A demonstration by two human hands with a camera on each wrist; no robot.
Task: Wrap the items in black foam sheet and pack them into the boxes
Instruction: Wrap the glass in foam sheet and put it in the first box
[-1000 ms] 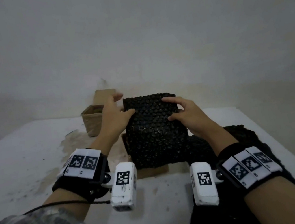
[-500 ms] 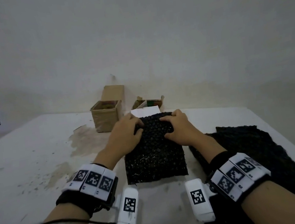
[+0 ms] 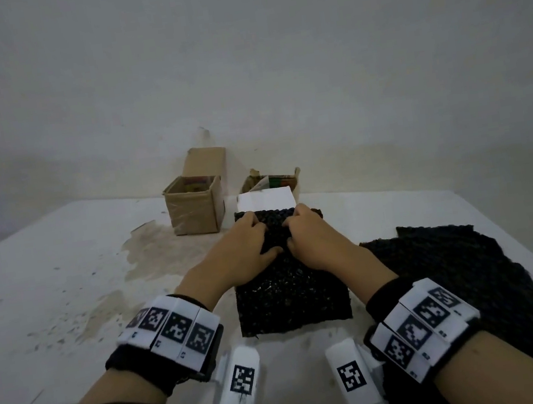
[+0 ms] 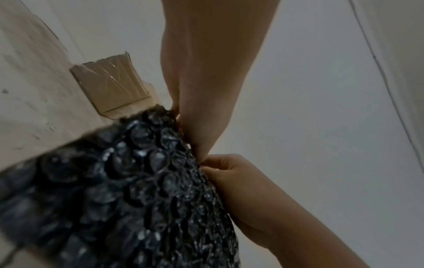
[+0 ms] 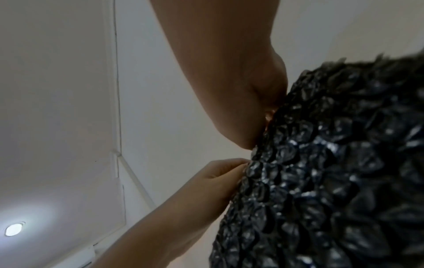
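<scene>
A black bubbly foam sheet (image 3: 292,297) lies on the white table (image 3: 47,284), its far part drawn over a white box-shaped item (image 3: 265,201) whose far end still shows. My left hand (image 3: 256,234) and right hand (image 3: 300,231) sit side by side on that far part, fingers curled into the sheet. In the left wrist view, the left hand (image 4: 195,112) grips the sheet (image 4: 137,181) with the right hand (image 4: 241,190) close by. The right wrist view has the right hand (image 5: 247,101) gripping the sheet (image 5: 332,163) and the left hand (image 5: 213,185) below it.
An open cardboard box (image 3: 196,208) stands behind my left hand. A second, lower cardboard box (image 3: 275,180) with coloured things inside sits behind the white item. More black sheets (image 3: 457,277) lie at the right, near the table's edge. The wall is close behind.
The sheet, held upright a second ago, has come down flat on the table and over the white item. Both hands have moved together at its far end and curled into it.
</scene>
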